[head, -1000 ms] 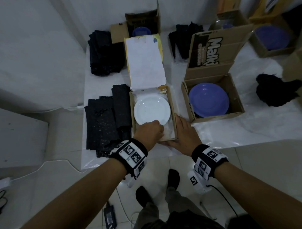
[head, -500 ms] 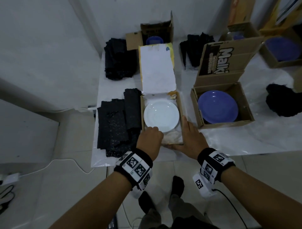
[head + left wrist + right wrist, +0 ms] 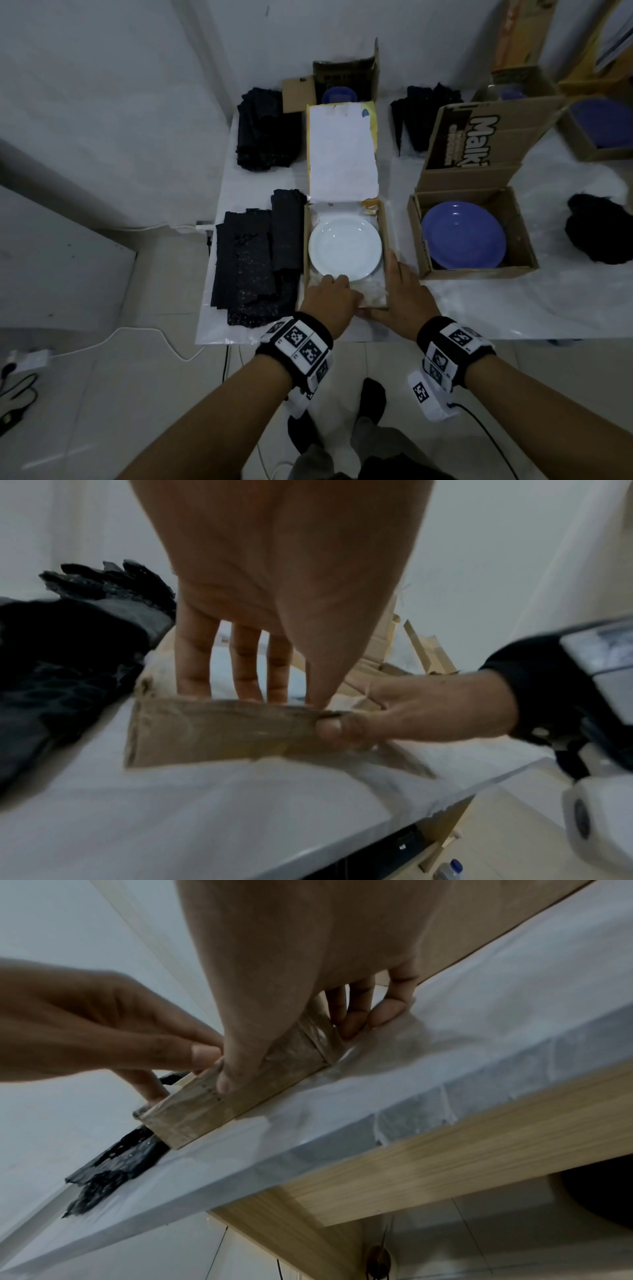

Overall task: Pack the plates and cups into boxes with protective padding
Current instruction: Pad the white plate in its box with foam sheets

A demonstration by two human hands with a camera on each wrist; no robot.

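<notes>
A white plate (image 3: 345, 253) lies on pale padding (image 3: 371, 291) inside a narrow cardboard box (image 3: 384, 240) whose white-lined lid (image 3: 340, 154) stands open at the back. My left hand (image 3: 334, 279) is at the box's near end. Its fingers (image 3: 245, 669) hang straight down inside, behind the near wall (image 3: 222, 731), close to the plate's near rim. My right hand (image 3: 404, 291) grips the near right corner, with its thumb (image 3: 337, 730) pressed on the front wall and its fingers (image 3: 356, 1020) along the right side. Black padding sheets (image 3: 253, 260) lie just left of the box.
To the right, a blue plate (image 3: 462, 240) sits in an open carton (image 3: 479, 272). More black padding (image 3: 267, 133) and a box (image 3: 337, 94) stand at the back, and a black bundle (image 3: 599, 233) lies far right. The table's front edge (image 3: 513, 334) runs just under my wrists.
My head view has shifted, so the table sits further right in frame. Both hands stay at the box's near end; the left hand has drawn back slightly off the plate.
</notes>
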